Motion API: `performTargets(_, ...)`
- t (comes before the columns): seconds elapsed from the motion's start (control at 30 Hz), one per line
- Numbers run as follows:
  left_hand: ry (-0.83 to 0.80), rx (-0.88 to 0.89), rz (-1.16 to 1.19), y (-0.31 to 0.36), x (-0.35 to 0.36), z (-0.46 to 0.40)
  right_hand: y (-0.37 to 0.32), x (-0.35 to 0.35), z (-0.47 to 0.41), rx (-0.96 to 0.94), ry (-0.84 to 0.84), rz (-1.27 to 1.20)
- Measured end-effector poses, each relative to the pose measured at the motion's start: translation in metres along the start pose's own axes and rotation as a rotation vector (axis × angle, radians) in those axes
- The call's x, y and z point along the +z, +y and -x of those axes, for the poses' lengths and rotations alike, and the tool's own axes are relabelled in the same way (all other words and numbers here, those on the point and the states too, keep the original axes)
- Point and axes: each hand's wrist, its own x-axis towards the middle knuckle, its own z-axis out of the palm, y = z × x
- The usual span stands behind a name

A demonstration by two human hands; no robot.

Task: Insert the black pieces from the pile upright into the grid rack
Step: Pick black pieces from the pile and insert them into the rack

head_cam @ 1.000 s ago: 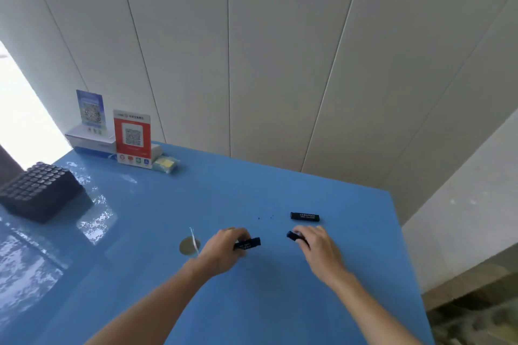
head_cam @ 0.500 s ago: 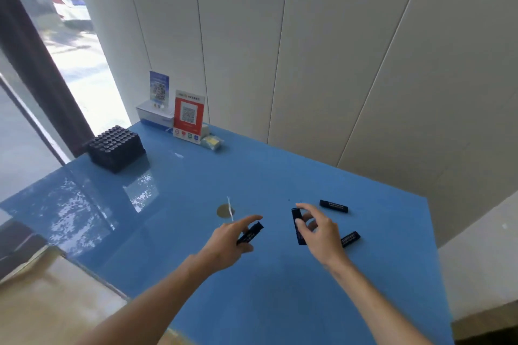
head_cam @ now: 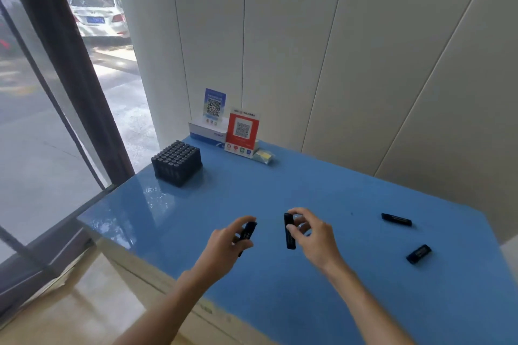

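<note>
Left hand [head_cam: 224,244] and right hand [head_cam: 314,238] each clamped on a black piece [head_cam: 289,235], near-upright; grid rack [head_cam: 177,162] far left, nearer left hand.

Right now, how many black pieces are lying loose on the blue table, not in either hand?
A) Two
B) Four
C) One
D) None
A. Two loose pieces lie on the blue table to the right: one black piece farther back and another nearer. The left hand and the right hand each hold a piece of their own.
</note>
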Motion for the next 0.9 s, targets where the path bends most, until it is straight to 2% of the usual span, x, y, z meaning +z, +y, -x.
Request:
performTargets(0.17,0.098,0.059,-0.060,-0.038,-0.065,0.013,-0.045,0.064,-0.015,-0.098,0.023,0.113)
performTargets(0.33,0.163,0.051,-0.051,-0.067,-0.109,0.018,-0.070,0.101,-0.016,-0.112,0.098,0.065)
performTargets(0.57,0.310,0.027,0.111,-0.097,-0.136,-0.010,-0.076,0.149,-0.034,-0.134,0.130,0.084)
performTargets(0.73,0.403,-0.005,0.153,-0.119,-0.152,-0.044,-0.077,0.185,-0.069,-0.096,0.189,0.022)
performTargets(0.9,0.501,-0.006,0.152,-0.133,-0.173,-0.077,-0.086,0.222,-0.111,-0.098,0.147,-0.025)
